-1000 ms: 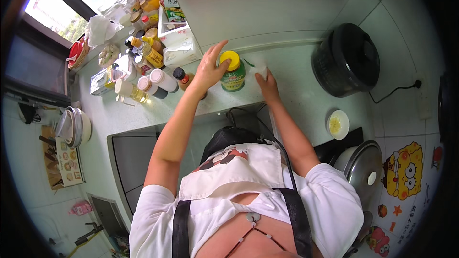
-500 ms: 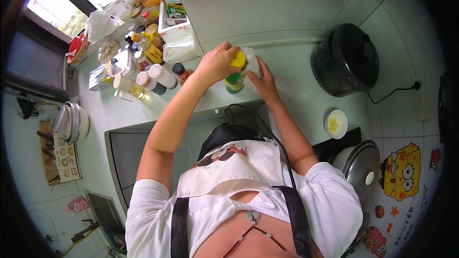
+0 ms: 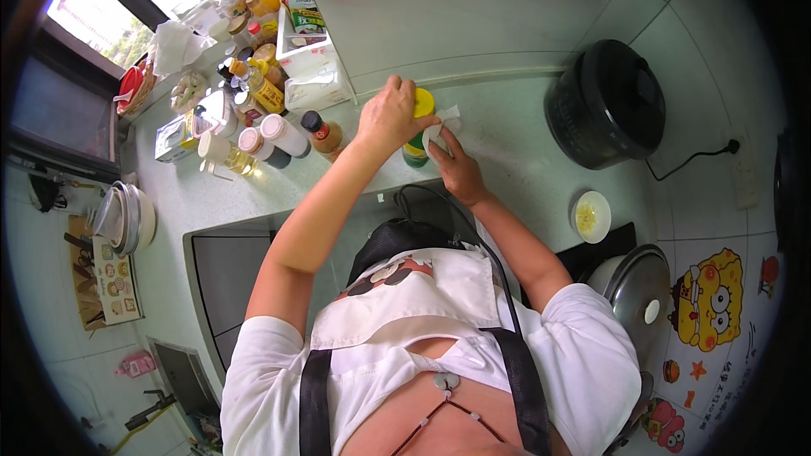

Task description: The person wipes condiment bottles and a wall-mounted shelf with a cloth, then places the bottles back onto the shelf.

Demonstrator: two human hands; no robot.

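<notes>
Surface: pale (image 3: 524, 122); its front edge lies just before the jar, so any stroke is better kept short and away from that edge.
Cooker: black (image 3: 604, 105), well to the right; the stretch between it and the jar gives the right elbow room.
Left hand: beside the jar (image 3: 389, 118), thumb across its front, other fingers bunched by the lid; tips hidden, so I cannot tell whether they grip.
Right hand: fingers narrow (image 3: 460, 173), pinching the tissue.
Brown bottle: dark-capped (image 3: 325, 137), near the left forearm; that elbow is best kept in.
Jar: green, yellow-lidded (image 3: 415, 154), between the hands; a steady hold low on its body would probably stop it turning.
Bowl: white (image 3: 603, 215), right of the right forearm.
Tissue: white (image 3: 436, 137), against the jar's side; flat, even pressure should serve best.
</notes>
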